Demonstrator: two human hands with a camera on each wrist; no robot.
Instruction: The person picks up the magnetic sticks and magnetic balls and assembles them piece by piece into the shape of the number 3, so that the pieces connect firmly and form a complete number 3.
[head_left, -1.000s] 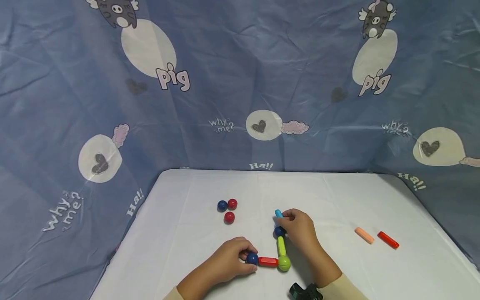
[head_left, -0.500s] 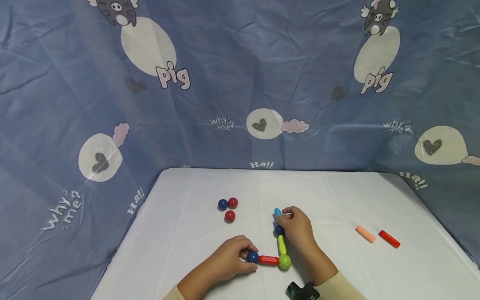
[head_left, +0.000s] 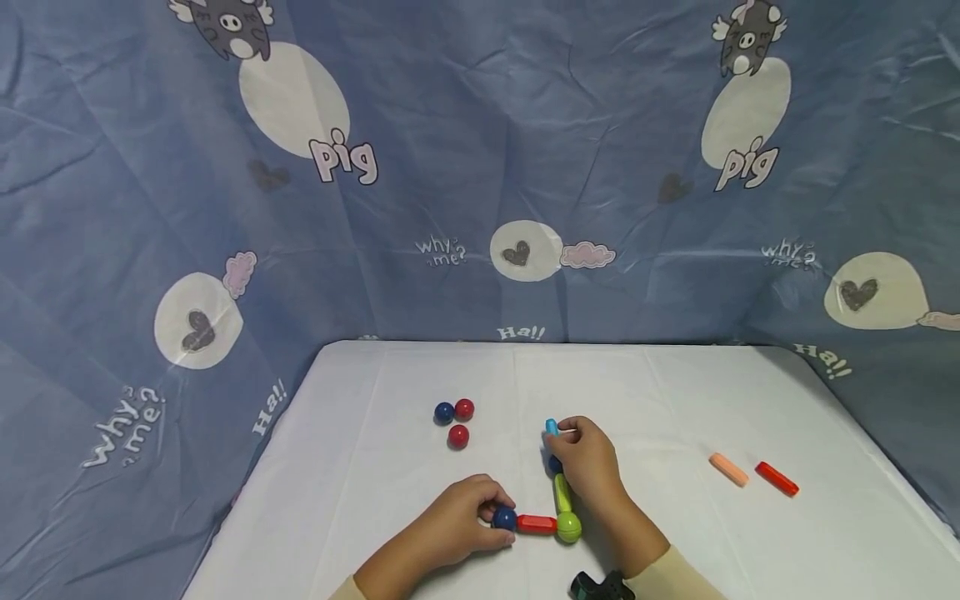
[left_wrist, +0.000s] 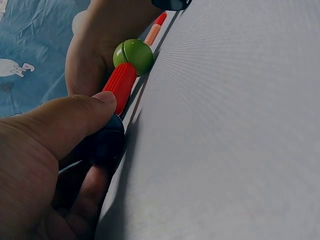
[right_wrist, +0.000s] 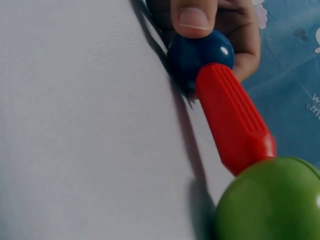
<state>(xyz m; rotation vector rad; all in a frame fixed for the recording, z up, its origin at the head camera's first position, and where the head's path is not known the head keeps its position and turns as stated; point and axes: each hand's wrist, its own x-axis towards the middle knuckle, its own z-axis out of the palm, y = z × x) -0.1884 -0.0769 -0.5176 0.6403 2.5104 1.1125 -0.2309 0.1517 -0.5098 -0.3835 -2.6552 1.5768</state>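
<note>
My left hand (head_left: pixel 461 518) holds a dark blue ball (head_left: pixel 505 518) between thumb and fingers; the left wrist view shows the thumb (left_wrist: pixel 102 102) along its top. From this ball a red rod (head_left: pixel 537 524) runs to a green ball (head_left: pixel 568 527). A lime-green rod (head_left: pixel 562 493) leads from there away from me to a second dark blue ball (head_left: pixel 555 464), partly covered by my right hand (head_left: pixel 591 458). That hand pinches a light blue rod (head_left: pixel 552 427) at the far end of this L-shaped chain. The right wrist view shows the red rod (right_wrist: pixel 232 117) seated against both its balls.
Beyond my left hand lie a loose dark blue ball (head_left: pixel 444 412) and two red balls (head_left: pixel 464 408). An orange rod (head_left: pixel 728 469) and a red rod (head_left: pixel 777 479) lie to the right on the white table (head_left: pixel 637 383). A blue printed cloth (head_left: pixel 420 167) hangs behind.
My right hand has shifted slightly left with the light blue rod, and the second dark blue ball is now more covered by it. My left hand stays in place.
</note>
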